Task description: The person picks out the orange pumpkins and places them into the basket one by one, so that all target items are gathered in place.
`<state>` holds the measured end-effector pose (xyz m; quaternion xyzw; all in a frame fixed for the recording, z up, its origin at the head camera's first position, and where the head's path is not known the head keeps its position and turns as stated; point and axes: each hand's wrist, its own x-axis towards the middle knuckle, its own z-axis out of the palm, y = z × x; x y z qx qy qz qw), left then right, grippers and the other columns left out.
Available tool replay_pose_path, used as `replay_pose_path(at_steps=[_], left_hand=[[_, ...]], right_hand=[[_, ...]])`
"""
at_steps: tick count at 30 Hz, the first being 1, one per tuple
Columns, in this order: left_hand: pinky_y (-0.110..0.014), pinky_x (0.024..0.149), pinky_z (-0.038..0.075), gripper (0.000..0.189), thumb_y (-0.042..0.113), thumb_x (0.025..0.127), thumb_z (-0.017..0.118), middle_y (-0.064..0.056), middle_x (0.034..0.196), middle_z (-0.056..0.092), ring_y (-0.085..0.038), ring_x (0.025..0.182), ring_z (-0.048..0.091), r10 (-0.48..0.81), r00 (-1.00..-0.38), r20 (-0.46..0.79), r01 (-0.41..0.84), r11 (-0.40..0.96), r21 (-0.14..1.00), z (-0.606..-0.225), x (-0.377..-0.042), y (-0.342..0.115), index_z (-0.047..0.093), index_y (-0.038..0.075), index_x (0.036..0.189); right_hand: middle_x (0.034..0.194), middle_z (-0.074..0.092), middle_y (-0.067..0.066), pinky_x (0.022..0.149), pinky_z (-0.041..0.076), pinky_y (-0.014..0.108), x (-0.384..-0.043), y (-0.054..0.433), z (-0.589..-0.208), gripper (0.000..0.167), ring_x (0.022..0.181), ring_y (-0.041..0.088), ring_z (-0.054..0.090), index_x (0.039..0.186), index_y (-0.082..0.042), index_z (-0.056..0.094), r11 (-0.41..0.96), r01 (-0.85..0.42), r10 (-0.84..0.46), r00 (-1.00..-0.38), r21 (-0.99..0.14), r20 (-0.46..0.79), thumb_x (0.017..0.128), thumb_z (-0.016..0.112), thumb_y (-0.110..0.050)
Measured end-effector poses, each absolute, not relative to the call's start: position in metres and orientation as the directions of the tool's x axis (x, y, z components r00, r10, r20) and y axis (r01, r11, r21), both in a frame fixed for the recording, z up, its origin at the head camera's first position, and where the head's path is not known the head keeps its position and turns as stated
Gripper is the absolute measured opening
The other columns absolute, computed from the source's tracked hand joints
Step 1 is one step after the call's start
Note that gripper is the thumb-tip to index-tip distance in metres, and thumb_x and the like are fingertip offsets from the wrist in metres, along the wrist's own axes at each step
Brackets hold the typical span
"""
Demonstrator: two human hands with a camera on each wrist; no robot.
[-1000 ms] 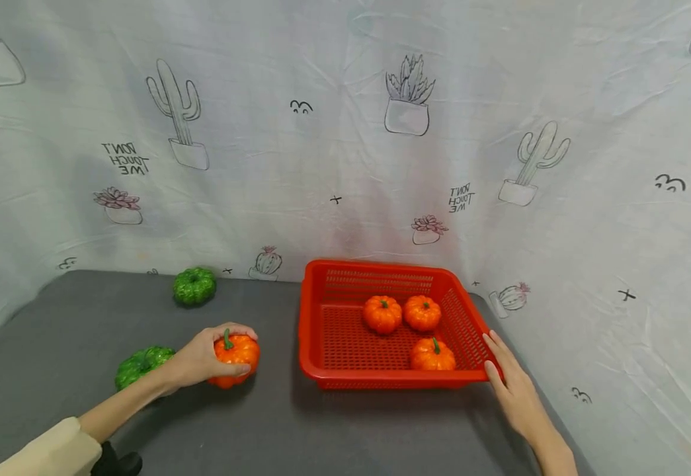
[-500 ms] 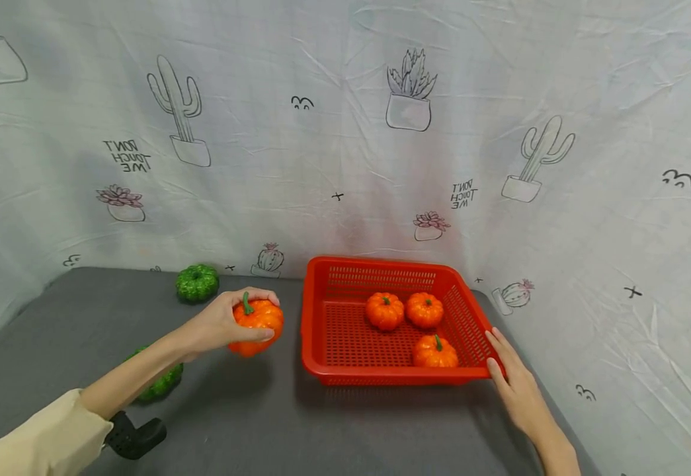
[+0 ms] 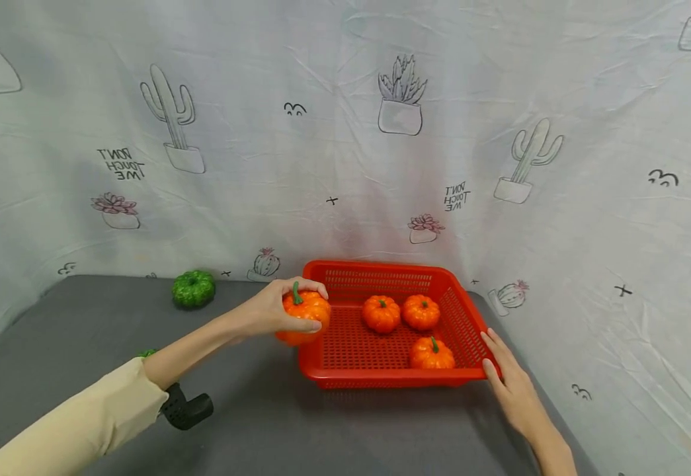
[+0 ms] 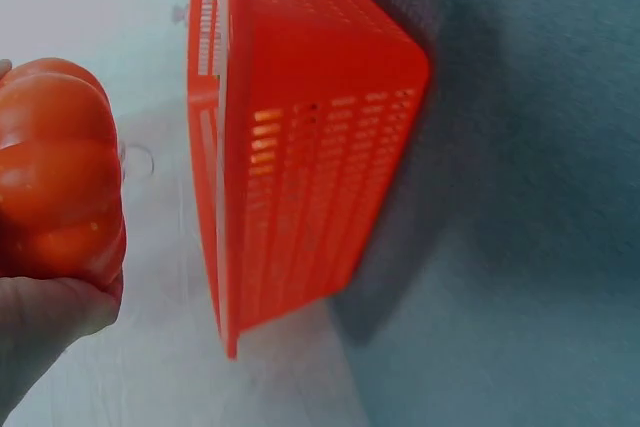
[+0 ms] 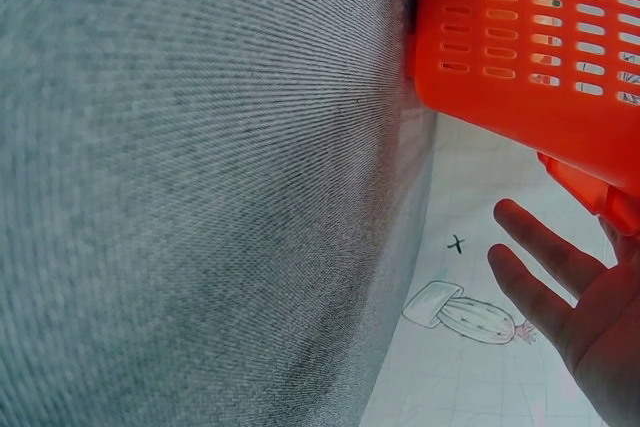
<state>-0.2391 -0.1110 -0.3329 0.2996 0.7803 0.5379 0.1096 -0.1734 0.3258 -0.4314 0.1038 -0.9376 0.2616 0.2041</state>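
My left hand [image 3: 270, 309] grips an orange toy pumpkin [image 3: 309, 308] with a green stem, fingers over its far side and thumb at the near side. In the head view the pumpkin overlaps the left rim of a red plastic basket [image 3: 393, 375]. The left wrist view puts this pumpkin [image 4: 58, 172] above the height of the basket's rim. Inside the basket sit 3 smaller-looking orange pumpkins [image 3: 382, 314], toward its right half. At the basket's front right corner rests my right hand [image 3: 514, 396], its fingers stretched out along the rim.
Near the back edge of the grey table [image 3: 250, 423] stands a green pumpkin [image 3: 194, 289]. Another green pumpkin [image 3: 147, 353] is mostly hidden behind my left forearm. A black strap-like device [image 3: 187, 408] hangs at the left wrist. A pale cactus-print cloth [image 3: 345, 145] borders the table behind.
My left hand has lifted the orange pumpkin and carried it rightward to the basket's left rim. The left forearm now covers most of the nearer green pumpkin. My right hand stays at the corner.
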Motion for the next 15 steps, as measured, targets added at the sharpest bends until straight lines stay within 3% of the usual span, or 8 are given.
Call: replay_pose_path(at_steps=[5, 10, 12, 15], left_hand=[[-0.033, 0.073, 0.052, 0.035, 0.018, 0.082, 0.077, -0.007, 0.111, 0.056, -0.024, 0.089, 0.057, 0.641, -0.746, 0.181, 0.394, 0.206, 0.895, -0.331, -0.251, -0.087, 0.060, 0.015, 0.112], [-0.034, 0.081, 0.052, 0.037, 0.011, 0.082, 0.075, -0.005, 0.120, 0.055, -0.023, 0.098, 0.056, 0.784, -0.581, 0.218, 0.466, 0.100, 0.879, -0.323, -0.274, -0.067, 0.059, 0.012, 0.116], [-0.036, 0.084, 0.052, 0.038, 0.008, 0.082, 0.074, -0.004, 0.124, 0.054, -0.023, 0.103, 0.055, 0.837, -0.500, 0.222, 0.492, 0.063, 0.868, -0.318, -0.283, -0.060, 0.060, 0.011, 0.117], [-0.037, 0.086, 0.051, 0.039, 0.007, 0.081, 0.074, -0.005, 0.125, 0.054, -0.024, 0.104, 0.055, 0.890, -0.404, 0.210, 0.516, 0.032, 0.856, -0.309, -0.294, -0.048, 0.060, 0.009, 0.117]], right_hand=[[0.152, 0.031, 0.015, 0.096, 0.033, 0.063, -0.174, 0.326, -0.432, 0.050, 0.130, 0.040, 0.037, 0.148, -0.010, 0.038, 0.831, -0.314, -0.096, -0.894, -0.460, 0.437, 0.101, 0.049, -0.021], [0.152, 0.031, 0.016, 0.093, 0.034, 0.067, -0.176, 0.326, -0.431, 0.050, 0.130, 0.041, 0.037, 0.148, -0.009, 0.038, 0.828, -0.322, -0.104, -0.892, -0.459, 0.439, 0.100, 0.050, -0.021], [0.152, 0.031, 0.015, 0.097, 0.034, 0.063, -0.176, 0.326, -0.431, 0.050, 0.130, 0.040, 0.037, 0.148, -0.009, 0.038, 0.833, -0.319, -0.103, -0.892, -0.452, 0.439, 0.100, 0.050, -0.021], [0.152, 0.032, 0.014, 0.111, 0.028, 0.036, -0.175, 0.326, -0.432, 0.050, 0.130, 0.039, 0.038, 0.147, -0.010, 0.038, 0.837, -0.319, -0.104, -0.890, -0.444, 0.444, 0.100, 0.049, -0.021]])
